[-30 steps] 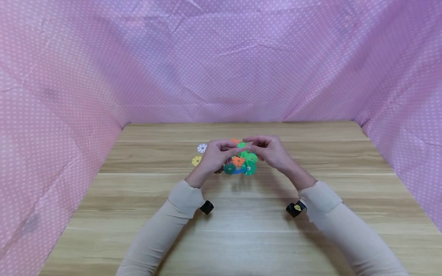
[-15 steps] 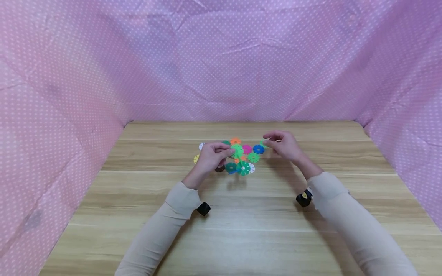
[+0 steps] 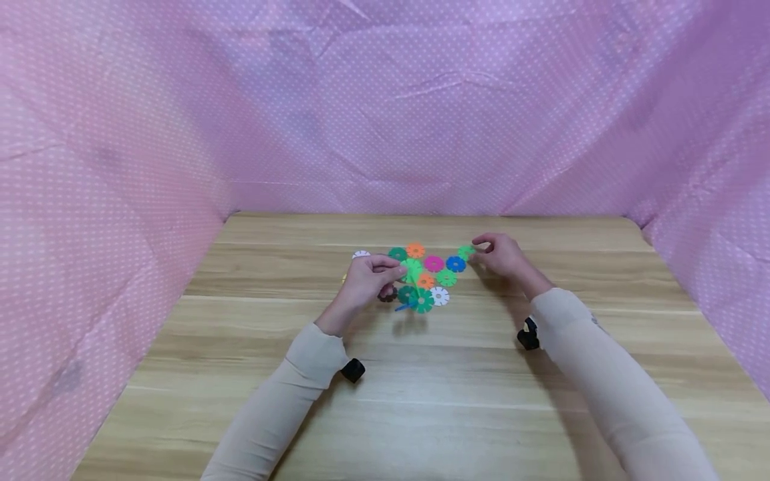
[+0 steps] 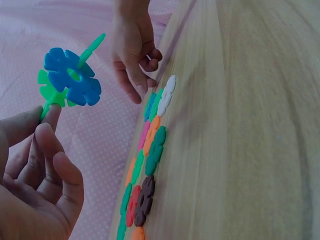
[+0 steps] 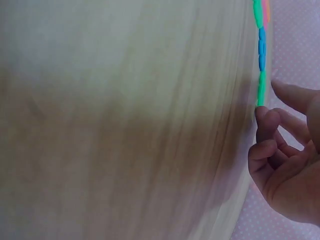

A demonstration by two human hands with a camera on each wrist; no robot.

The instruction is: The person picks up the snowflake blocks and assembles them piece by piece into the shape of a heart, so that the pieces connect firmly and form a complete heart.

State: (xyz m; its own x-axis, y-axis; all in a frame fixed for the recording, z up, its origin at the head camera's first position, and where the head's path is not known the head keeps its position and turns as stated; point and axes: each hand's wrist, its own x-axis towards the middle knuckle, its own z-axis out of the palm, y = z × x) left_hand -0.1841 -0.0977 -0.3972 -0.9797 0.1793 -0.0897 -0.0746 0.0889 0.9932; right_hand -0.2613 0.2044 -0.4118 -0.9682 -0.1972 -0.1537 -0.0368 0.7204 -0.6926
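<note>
My left hand (image 3: 368,279) pinches a light-green notched plastic building disc (image 4: 48,90) between thumb and index finger. Joined to it are a blue disc (image 4: 73,76) and another green disc (image 3: 423,300), all held above the table. My right hand (image 3: 500,254) is at the far right of the loose discs, fingers bent. In the right wrist view its fingertips touch the end of a light-green disc (image 5: 261,89) lying flat, while the thumb stands apart. Beside that disc lie a blue disc (image 3: 455,264) and a pink disc (image 3: 434,264).
More loose discs lie on the wooden table (image 3: 433,401): orange (image 3: 415,250), white (image 3: 440,296), brown (image 4: 145,200), red (image 4: 132,206) and several green. The left hand partly hides some from the head view. A pink dotted cloth (image 3: 385,107) hangs behind the table.
The hands have come apart. My right hand has moved right to the light-green disc at the end. The left hand still holds the joined discs, which have turned slightly.
</note>
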